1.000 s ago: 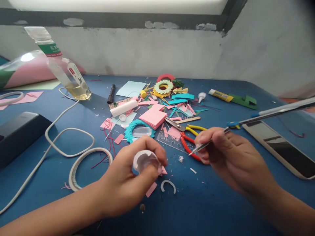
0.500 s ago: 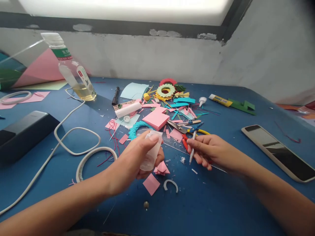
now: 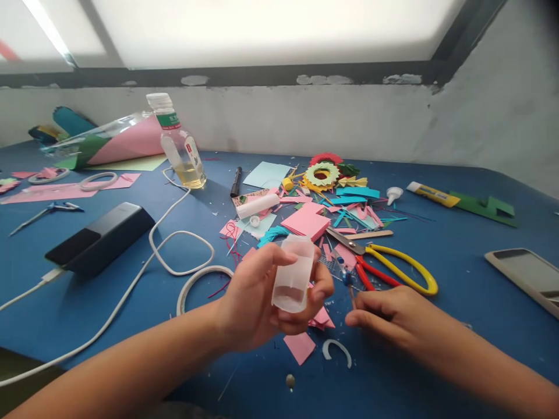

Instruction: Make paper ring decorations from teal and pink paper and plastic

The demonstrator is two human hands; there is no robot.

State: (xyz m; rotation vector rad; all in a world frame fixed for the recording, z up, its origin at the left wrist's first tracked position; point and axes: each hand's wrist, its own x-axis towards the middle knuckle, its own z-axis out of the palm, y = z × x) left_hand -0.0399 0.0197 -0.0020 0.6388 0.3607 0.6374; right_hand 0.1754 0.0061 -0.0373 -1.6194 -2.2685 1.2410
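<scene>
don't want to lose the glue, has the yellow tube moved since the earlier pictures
No. The yellow tube lies at the same end of the green paper as before; only the whole view has shifted.

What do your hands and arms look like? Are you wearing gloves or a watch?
No gloves! My left hand and right hand are bare, and no rings show. My left forearm and right forearm are bare too: no sleeves, watch or bracelets in sight.

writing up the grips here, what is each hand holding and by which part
Left hand: translucent container, by its sides. Right hand: thin tool, near its lower end.
</scene>
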